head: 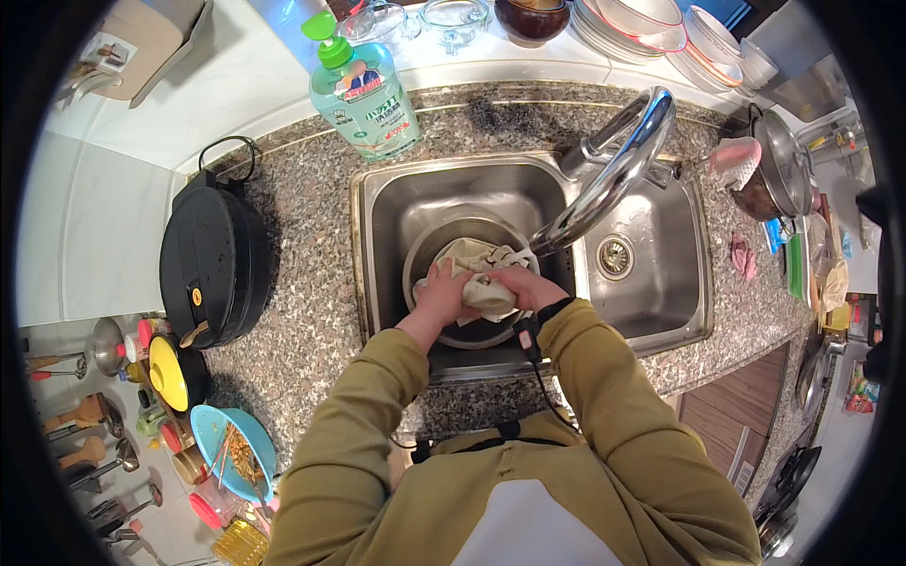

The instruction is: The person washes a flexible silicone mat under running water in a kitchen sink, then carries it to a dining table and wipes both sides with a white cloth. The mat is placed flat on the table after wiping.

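A round metal basin (467, 345) sits in the left bowl of a steel double sink (396, 191). In it lies a bunched cream cloth (463, 251) with dark marks. My left hand (444, 291) grips the cloth from the left, and my right hand (524, 284) grips it from the right, close to the basin's rim. The chrome faucet (616, 184) arches over the divider, its spout end just above my right hand, where a stream seems to run onto the cloth. Part of the basin is hidden under my hands.
A green-capped pump bottle (368, 99) stands behind the sink. On the left are a black round appliance (212, 269) and a blue bowl (233, 453) of food. Stacked plates (623, 35) line the back ledge; a lidded pot (775, 166) stands at right.
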Tool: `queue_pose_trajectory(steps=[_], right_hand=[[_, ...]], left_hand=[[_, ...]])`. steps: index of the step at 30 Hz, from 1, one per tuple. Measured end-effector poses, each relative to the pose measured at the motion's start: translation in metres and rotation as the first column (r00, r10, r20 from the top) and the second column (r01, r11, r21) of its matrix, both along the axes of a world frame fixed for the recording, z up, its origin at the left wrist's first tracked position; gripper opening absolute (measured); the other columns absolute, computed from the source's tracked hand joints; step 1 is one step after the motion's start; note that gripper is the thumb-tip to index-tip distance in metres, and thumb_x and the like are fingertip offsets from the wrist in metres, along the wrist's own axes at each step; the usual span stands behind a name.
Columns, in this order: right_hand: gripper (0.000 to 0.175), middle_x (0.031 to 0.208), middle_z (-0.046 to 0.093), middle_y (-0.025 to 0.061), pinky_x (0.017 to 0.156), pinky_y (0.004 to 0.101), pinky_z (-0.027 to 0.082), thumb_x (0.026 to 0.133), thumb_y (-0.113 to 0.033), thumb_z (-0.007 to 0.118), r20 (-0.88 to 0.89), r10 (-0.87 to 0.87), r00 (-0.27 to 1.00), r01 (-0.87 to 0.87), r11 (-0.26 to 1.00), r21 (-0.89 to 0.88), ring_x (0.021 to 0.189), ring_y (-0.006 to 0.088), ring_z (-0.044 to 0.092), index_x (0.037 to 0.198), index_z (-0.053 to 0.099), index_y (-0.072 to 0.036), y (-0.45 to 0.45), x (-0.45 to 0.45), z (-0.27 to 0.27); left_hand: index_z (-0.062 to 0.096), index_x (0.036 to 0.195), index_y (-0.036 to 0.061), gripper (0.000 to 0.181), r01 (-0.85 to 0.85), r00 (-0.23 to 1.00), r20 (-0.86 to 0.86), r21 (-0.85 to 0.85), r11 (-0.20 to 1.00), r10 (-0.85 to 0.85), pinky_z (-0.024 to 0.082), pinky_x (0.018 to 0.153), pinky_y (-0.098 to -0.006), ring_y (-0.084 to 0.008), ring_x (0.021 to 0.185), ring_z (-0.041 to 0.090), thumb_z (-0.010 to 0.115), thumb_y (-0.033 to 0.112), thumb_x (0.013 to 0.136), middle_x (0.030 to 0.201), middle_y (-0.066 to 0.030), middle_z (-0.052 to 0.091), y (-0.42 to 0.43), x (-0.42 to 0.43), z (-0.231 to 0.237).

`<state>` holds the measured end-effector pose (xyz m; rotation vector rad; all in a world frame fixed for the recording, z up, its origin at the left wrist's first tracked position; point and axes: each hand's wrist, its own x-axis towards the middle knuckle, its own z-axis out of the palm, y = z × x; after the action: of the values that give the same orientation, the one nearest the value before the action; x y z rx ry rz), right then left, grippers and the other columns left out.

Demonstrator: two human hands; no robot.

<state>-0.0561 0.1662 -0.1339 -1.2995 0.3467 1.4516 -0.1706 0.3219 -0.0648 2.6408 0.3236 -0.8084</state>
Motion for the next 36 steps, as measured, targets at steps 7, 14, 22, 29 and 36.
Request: queue_pose_trajectory(steps=[7,14,22,29,36], right_hand=[[0.072,0.153,0.029,0.0235,0.103,0.0493,0.043,0.081,-0.016,0.065,0.685,0.718,-0.123,-0.413,0.591,-0.693,0.138,0.0435,0.034,0.147,0.037,-0.017,0.003,-0.009,0.064],[0.137,0.161,0.005,0.0188,0.094,0.0557,0.049,0.047,-0.039,0.093,0.365,0.864,-0.347,-0.351,0.241,-0.905,0.144,0.0496,0.017,0.156,0.012,-0.018,0.004,-0.042,0.04],[0.108,0.159,0.013,0.015,0.099,0.0595,0.045,0.064,-0.017,0.083,0.407,0.875,-0.264,-0.246,0.347,-0.905,0.143,0.0434,0.019,0.153,0.022,-0.016,0.017,-0.041,-0.015],[0.081,0.137,0.044,0.0157,0.086,0.0463,0.053,0.075,-0.018,0.074,0.335,0.848,-0.411,-0.099,0.323,-0.941,0.125,0.038,0.044,0.145,0.036,-0.008,0.035,-0.028,-0.018],[0.079,0.115,0.064,0.0212,0.086,0.0386,0.052,0.07,-0.026,0.08,0.666,0.746,-0.007,-0.657,0.498,-0.565,0.103,0.0353,0.063,0.141,0.046,-0.017,0.024,0.027,0.036]], left_hand=[[0.066,0.121,0.0116,0.063,-0.177,0.976,-0.166,-0.206,0.962,0.144,0.048,0.098,-0.0424,-0.0349,0.113,0.06,0.078,0.051,0.073,0.117,-0.0178,0.066,0.031,0.04,-0.078],[0.027,0.152,0.021,0.108,-0.191,0.976,0.076,-0.131,0.973,0.202,0.037,0.106,-0.056,-0.0434,0.142,0.023,0.086,0.044,0.064,0.158,-0.0177,0.015,0.016,0.034,-0.059],[0.009,0.155,0.0297,0.138,0.218,0.976,-0.019,0.044,0.975,-0.217,0.034,0.101,-0.0673,-0.0378,0.147,0.014,0.094,0.037,0.046,0.161,-0.0112,0.01,0.002,0.007,-0.051],[0.014,0.155,0.0244,0.124,0.042,0.991,0.121,0.122,0.992,-0.057,0.041,0.1,-0.0577,-0.0314,0.141,0.029,0.09,0.031,0.057,0.155,-0.0079,0.027,0.0,0.017,-0.096],[0.046,0.145,0.0164,0.093,-0.059,0.988,0.076,-0.624,0.779,0.135,0.045,0.101,-0.0327,-0.0288,0.112,0.061,0.086,0.022,0.061,0.12,-0.0149,0.065,0.061,0.035,-0.061]])
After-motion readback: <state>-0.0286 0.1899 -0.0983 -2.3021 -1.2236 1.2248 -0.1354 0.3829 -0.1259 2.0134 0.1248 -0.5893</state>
